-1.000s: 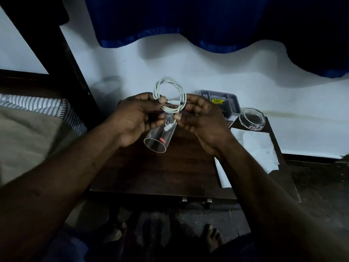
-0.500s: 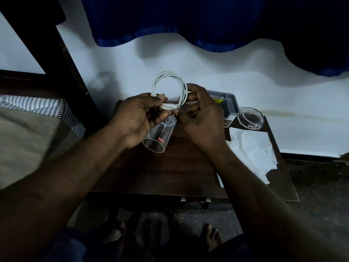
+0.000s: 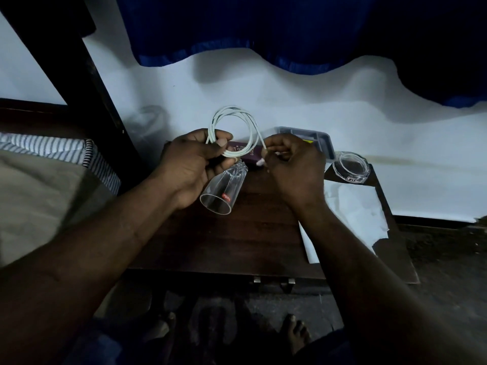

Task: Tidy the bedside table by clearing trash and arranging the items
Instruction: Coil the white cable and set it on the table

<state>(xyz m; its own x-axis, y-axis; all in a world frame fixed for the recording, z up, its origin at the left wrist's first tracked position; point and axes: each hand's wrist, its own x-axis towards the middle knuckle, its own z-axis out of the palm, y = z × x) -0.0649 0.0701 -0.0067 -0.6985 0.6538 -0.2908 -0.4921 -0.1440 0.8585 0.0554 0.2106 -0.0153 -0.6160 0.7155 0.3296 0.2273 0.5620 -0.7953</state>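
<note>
A white cable [image 3: 238, 115] is wound into a loop above the dark wooden bedside table [image 3: 224, 241]. My left hand [image 3: 193, 162] grips the loop at its lower left. My right hand [image 3: 292, 164] pinches the cable's free end with its white plug at the loop's right side. Just below my left hand a clear drinking glass [image 3: 224, 191] with a red label stands on the table. Behind the loop lies a purple box [image 3: 247, 152], partly hidden. White paper [image 3: 353, 212] covers the table's right part.
A grey compartment tray [image 3: 320, 138] sits at the table's back edge and a clear glass ashtray [image 3: 350, 168] at its back right corner. A striped bed sheet [image 3: 39, 148] and dark bedpost are at left. A blue curtain hangs on the white wall behind.
My right hand has let go of the loop's right side and drawn slightly right, now pinching the cable's plug end. The purple box behind the loop has come into view.
</note>
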